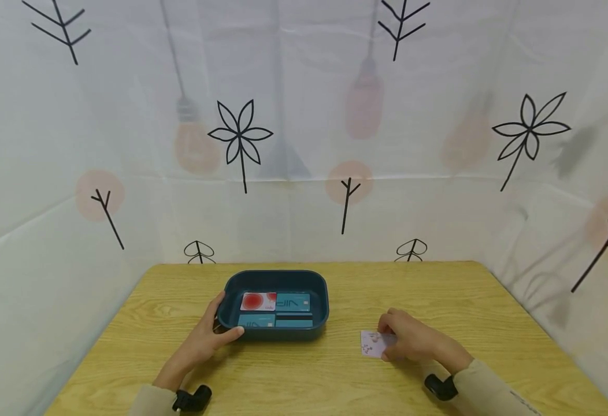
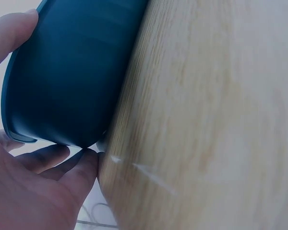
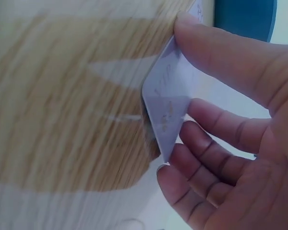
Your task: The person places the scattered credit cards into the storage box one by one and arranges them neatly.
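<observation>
My left hand [image 1: 203, 335] holds the left end of a dark blue rectangular tray [image 1: 283, 334], thumb on the near rim and fingers against the left side. Inside the tray lie several cards in two rows: a white card with red circles [image 1: 254, 301], blue VIP cards [image 1: 292, 301] and a blue card with a dark stripe [image 1: 293, 321]. To the right of the tray, my right hand [image 1: 415, 339] grips a pale lilac card [image 1: 370, 343] with a floral print by its edges. In the right wrist view this card [image 3: 165, 98] looks slightly raised from the wood, and the fingers hide part of it.
The wooden table [image 1: 345, 387] extends around the tray, its far edge meeting a white cloth backdrop [image 1: 304, 219] with printed plants and bulbs. Cloth also hangs along both sides. A black wrist camera [image 1: 192, 398] sits on the left wrist, another [image 1: 441, 387] on the right.
</observation>
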{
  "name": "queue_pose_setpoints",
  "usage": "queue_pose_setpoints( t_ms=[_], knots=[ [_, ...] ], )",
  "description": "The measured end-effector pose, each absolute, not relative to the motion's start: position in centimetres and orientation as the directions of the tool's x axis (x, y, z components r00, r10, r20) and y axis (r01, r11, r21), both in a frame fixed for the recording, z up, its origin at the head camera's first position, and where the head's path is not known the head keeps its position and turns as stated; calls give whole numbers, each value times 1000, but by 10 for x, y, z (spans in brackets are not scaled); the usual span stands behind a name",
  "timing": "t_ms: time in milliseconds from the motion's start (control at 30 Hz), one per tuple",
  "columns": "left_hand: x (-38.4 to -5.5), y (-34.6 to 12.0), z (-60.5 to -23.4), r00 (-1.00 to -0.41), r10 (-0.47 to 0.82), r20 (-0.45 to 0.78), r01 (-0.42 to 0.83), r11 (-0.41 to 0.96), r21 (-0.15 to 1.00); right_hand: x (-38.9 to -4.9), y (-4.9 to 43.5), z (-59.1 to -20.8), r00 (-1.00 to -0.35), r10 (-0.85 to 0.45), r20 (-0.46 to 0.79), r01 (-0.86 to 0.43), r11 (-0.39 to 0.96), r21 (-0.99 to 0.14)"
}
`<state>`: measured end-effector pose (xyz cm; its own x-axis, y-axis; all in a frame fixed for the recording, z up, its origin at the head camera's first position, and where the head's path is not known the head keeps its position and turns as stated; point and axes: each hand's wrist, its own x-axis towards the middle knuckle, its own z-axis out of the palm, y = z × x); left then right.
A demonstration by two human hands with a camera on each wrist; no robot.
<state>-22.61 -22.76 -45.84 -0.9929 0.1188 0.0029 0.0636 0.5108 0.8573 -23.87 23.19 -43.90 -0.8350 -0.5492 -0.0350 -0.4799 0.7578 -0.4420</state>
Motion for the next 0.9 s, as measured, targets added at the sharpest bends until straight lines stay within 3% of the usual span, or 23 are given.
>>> queue_pose_setpoints(
  t_ms=[900],
  knots=[
    [-227, -228, -460, -991, 130, 0, 66, 499, 864, -225, 231, -433, -835, -550, -6, -513, 783, -351]
  ],
)
